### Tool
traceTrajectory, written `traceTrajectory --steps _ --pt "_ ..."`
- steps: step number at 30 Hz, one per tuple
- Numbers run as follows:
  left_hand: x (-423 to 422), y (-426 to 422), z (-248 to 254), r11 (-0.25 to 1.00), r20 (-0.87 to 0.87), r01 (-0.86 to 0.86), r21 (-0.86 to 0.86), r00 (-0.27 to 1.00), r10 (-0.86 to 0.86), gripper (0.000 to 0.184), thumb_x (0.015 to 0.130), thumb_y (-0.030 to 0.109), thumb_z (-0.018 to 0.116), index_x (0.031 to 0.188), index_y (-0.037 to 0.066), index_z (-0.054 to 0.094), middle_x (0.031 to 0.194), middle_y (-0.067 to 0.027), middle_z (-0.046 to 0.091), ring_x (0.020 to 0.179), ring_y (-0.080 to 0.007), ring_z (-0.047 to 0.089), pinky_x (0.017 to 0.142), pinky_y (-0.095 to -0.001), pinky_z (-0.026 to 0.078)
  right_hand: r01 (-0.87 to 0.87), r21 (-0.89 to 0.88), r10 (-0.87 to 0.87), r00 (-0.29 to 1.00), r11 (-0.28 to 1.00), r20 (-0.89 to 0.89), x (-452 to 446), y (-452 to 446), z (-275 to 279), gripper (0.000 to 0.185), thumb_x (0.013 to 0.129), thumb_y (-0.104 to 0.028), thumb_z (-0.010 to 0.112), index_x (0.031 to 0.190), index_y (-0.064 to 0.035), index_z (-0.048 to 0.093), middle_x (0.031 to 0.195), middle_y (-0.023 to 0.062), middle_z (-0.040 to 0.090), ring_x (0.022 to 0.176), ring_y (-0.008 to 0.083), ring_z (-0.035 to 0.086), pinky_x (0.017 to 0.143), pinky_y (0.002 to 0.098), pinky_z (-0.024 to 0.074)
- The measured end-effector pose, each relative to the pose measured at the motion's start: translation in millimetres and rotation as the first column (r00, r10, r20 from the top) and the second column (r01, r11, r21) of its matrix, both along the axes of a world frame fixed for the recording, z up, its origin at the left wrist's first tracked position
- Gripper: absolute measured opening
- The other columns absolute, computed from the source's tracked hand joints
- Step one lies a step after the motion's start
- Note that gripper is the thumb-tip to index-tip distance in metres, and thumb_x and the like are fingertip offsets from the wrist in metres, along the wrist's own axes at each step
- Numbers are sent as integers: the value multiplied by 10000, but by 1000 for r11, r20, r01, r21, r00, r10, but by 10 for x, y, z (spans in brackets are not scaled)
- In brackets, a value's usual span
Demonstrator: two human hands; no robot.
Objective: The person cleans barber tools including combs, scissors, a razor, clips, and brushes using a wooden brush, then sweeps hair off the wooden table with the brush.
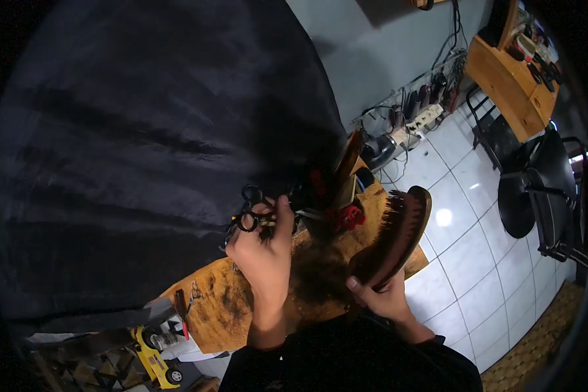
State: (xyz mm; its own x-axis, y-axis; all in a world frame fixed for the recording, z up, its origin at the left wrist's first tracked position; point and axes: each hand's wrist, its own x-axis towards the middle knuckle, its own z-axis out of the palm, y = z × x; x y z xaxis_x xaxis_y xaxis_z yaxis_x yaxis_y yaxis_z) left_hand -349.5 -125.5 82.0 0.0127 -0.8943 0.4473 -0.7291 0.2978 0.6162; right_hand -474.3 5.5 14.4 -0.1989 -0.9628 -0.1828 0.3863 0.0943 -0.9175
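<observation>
The left hand is stretched over the table, fingers curled, thumb extended. The right hand is clasped above the table's right part, thumb toward its middle; both wrists bare.

Free passage over the worktop lies between the left hand and the right hand, across its dark-stained middle, bounded toward the far edge by a red item. The far left side is obstructed by a large black cloth, with scissors in the left hand before it. A brush blocks the right edge; beyond it, room exists over the tiled floor. Near the left corner, a red-handled tool presents a low obstacle.
</observation>
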Motion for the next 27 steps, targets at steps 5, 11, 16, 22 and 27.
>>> traceTrajectory --steps 5,11,16,22,27 --pt "-28 -76 -9 995 66 71 -65 996 -67 131 837 31 701 798 -40 598 673 -68 617 575 -79 520 559 -240 428 -13 -49 14 1000 999 22 -14 -18 18 364 802 -84 741 1097 29 560 971 73 623 891 153 589 780 292 482" --pt "-79 -100 51 994 83 83 -67 994 -78 144 787 25 725 771 -52 605 713 -138 628 570 -211 599 517 -312 445 -25 -91 21 999 996 -38 -35 16 24 339 799 -77 741 1070 32 571 938 63 635 847 127 591 739 278 489" --pt "-109 -104 9 996 161 88 12 983 -89 152 796 79 734 807 -37 636 687 -132 596 508 -192 534 497 -313 420 -44 -46 44 999 998 -2 -58 68 44 326 800 -93 747 1049 31 577 908 57 641 819 114 591 713 273 493" --pt "-115 -70 32 995 141 99 32 985 -102 166 797 103 740 838 -28 647 681 -121 597 540 -183 535 532 -301 432 -73 18 73 997 997 1 -59 170 8 318 804 -102 745 1040 28 577 905 57 639 824 113 589 714 279 495" --pt "-79 64 159 992 127 95 88 986 -106 206 813 108 722 960 -13 643 815 -117 645 669 -175 580 635 -297 466 -88 25 89 995 996 -49 -17 254 24 347 797 -92 747 1067 24 562 935 60 632 844 121 587 737 277 493"
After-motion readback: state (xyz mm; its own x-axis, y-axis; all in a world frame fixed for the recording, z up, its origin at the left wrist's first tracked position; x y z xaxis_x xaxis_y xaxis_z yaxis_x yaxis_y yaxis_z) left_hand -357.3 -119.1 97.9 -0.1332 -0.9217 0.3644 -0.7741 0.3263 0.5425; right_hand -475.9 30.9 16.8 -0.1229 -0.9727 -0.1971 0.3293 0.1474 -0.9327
